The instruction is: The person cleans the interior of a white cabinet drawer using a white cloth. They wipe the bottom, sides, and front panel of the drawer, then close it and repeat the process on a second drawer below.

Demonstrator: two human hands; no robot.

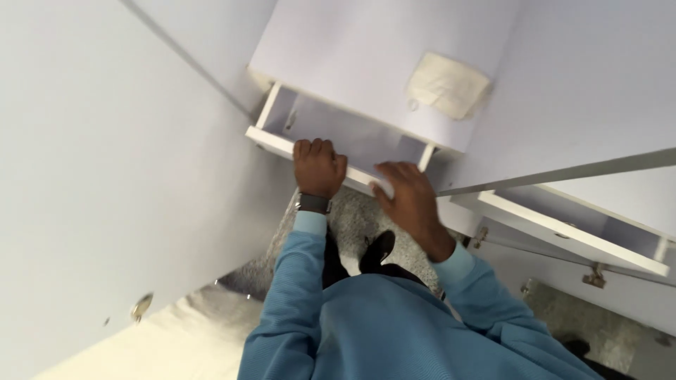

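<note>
A white drawer (276, 111) stands pulled out of a white cabinet, and its inside looks bare. My left hand (318, 167) is curled over the drawer's front edge, gripping it, with a dark watch on the wrist. My right hand (410, 200) rests on the same front edge further right, fingers spread and slightly blurred. Both arms wear light blue sleeves.
A cream cloth (446, 84) lies on the white cabinet top (352, 49) above the drawer. A second open drawer (563, 232) juts out at the right under an open door edge. A large white door panel (105, 176) fills the left. Speckled grey floor (352, 225) and my dark shoe (379, 250) lie below.
</note>
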